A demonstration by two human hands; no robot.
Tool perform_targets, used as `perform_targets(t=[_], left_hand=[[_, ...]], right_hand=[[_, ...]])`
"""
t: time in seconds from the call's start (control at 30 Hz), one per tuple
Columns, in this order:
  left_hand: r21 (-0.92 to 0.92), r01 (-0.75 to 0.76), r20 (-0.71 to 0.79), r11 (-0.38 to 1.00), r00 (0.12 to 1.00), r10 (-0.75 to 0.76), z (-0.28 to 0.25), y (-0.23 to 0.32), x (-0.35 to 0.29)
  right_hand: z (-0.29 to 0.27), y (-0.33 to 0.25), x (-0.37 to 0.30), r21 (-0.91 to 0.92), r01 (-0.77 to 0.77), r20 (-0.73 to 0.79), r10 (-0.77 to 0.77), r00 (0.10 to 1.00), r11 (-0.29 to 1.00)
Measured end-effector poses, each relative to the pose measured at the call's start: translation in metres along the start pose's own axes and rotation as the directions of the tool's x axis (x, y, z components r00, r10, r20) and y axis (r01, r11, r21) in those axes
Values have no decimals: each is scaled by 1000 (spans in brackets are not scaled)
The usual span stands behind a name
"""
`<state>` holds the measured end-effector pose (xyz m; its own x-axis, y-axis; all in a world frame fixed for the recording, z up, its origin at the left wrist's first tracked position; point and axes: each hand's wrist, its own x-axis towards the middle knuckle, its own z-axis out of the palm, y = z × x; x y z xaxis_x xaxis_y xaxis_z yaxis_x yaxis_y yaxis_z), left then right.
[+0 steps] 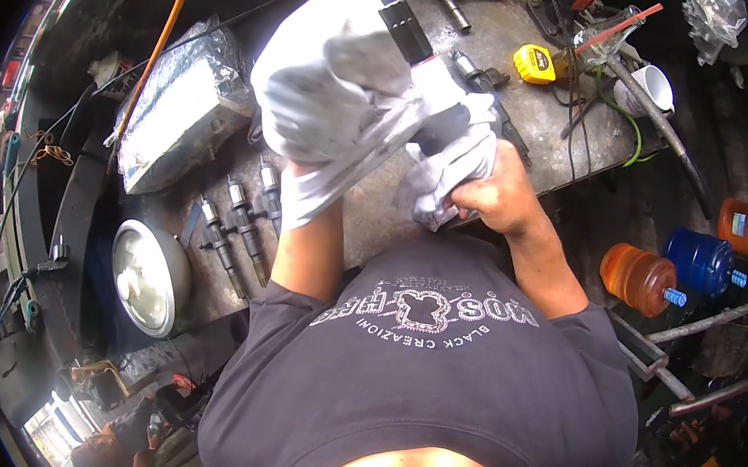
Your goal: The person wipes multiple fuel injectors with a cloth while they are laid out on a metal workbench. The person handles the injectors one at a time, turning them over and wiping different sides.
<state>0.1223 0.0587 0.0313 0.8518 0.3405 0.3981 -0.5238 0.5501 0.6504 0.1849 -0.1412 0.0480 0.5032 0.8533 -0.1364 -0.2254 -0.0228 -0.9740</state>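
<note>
A white cloth [333,70] with grey smudges is bunched up over the metal bench [366,223]. It drapes over my left hand [304,169], hiding the fingers; only a bit near the wrist shows beneath. My right hand [502,198] is closed around the cloth's gathered right end. A dark metal part [406,32] with a blocky body sticks out at the top of the cloth; whether my left hand grips it is hidden. Just beyond the cloth lies a fuel injector [476,71], and a shorter metal piece [452,8] rests farther back.
Several injectors [246,223] lie at the bench's left, beside a round lidded pot [143,275] and a plastic-wrapped box [185,117]. Back right are a yellow tape measure [534,64], cables, a white cup [645,91] and a metal bar [654,119]. Large bottles [639,278] stand right.
</note>
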Motion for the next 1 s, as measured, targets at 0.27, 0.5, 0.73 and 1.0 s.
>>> perform_targets(t=[0.27,0.5,0.73,1.0], left_hand=[[810,-142,17,570,976,219,36,-32,-12],[828,-205,98,523,969,225,47,-17,-4],[905,-353,340,238,936,93,45,-1,6],[674,28,55,738,995,-88,-10,-15,-15]], right_hand=[[1,0,1,-261,160,-30,-174,984,952],[5,14,-5,-748,329,15,-481,877,577],[4,15,-14,-138,21,1,-21,1000,990],[13,17,1,-453,270,-145,-369,918,850]])
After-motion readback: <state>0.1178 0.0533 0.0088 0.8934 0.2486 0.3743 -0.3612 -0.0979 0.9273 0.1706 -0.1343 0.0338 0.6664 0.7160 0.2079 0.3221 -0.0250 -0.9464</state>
